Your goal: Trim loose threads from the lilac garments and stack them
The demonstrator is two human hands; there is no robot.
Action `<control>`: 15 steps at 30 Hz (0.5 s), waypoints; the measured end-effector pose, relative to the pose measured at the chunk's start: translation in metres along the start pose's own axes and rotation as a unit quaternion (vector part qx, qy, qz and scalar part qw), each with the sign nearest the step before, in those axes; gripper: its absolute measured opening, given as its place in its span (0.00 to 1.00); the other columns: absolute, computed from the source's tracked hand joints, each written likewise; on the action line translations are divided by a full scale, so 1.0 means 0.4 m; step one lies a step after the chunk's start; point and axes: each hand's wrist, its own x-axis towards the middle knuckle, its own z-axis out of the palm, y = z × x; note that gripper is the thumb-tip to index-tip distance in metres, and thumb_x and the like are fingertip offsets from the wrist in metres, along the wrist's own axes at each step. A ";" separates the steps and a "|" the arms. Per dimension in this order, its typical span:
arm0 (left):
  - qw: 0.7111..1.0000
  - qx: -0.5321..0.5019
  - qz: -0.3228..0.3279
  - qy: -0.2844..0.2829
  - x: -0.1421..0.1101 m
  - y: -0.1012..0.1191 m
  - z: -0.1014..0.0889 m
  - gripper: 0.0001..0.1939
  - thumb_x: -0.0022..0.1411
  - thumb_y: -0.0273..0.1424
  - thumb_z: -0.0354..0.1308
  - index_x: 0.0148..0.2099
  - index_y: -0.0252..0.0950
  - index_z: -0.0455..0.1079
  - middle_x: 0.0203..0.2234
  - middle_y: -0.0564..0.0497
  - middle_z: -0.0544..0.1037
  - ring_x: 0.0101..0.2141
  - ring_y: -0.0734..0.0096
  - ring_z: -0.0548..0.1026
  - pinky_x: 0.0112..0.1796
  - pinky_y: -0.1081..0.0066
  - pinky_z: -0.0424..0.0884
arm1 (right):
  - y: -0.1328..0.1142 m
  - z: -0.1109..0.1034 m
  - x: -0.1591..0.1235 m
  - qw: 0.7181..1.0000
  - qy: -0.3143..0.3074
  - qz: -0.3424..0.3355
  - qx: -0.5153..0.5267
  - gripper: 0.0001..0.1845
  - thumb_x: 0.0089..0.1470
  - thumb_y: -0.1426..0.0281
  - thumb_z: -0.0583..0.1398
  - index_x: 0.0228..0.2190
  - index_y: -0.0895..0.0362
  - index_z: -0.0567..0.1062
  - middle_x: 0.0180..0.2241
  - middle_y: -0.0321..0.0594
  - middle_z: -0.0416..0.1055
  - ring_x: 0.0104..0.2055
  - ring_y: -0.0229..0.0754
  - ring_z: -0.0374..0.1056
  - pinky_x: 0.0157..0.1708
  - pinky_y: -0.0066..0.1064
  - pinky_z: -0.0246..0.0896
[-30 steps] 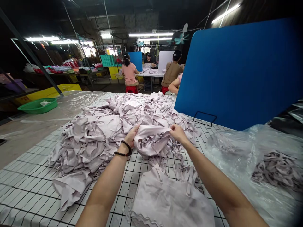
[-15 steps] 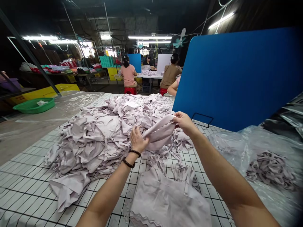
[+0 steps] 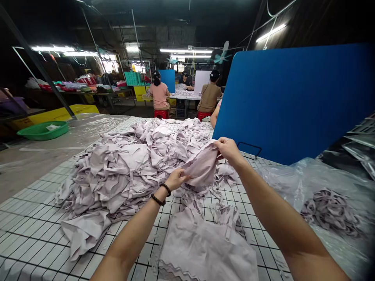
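A pale mauve garment [image 3: 202,167] is stretched between my two hands above the table. My left hand [image 3: 177,179], with two dark bead bracelets at the wrist, pinches its left end. At the upper right corner, my right hand [image 3: 227,149] grips the cloth between thumb and fingers. Behind and to the left rises a big heap of the same crumpled garments [image 3: 117,168]. Closer to me, a flat stack of strappy camisole tops [image 3: 208,246] lies between my forearms, straps pointing away from me and a wavy hem at the near left.
A tall blue board [image 3: 287,101] stands at the right on a black wire stand [image 3: 249,150]. Beside it, clear plastic [image 3: 304,175] covers bunched straps [image 3: 334,212]. A green basin [image 3: 43,130] sits at the left. People [image 3: 159,95] sit at a table further back.
My left hand has closed its spread fingers onto the garment's left end. The cloth has turned and bunched somewhat, while my right hand keeps its hold in nearly the same place.
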 end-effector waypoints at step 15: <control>0.984 0.154 0.072 -0.061 0.018 0.172 -0.295 0.20 0.55 0.45 0.57 0.23 0.32 0.68 0.18 0.54 0.67 0.23 0.77 0.64 0.26 0.77 0.59 | 0.146 -0.118 0.087 0.952 -0.121 0.152 -0.236 0.09 0.36 0.68 0.63 0.20 0.57 0.67 0.14 0.35 0.62 0.14 0.32 0.52 0.14 0.26 0.43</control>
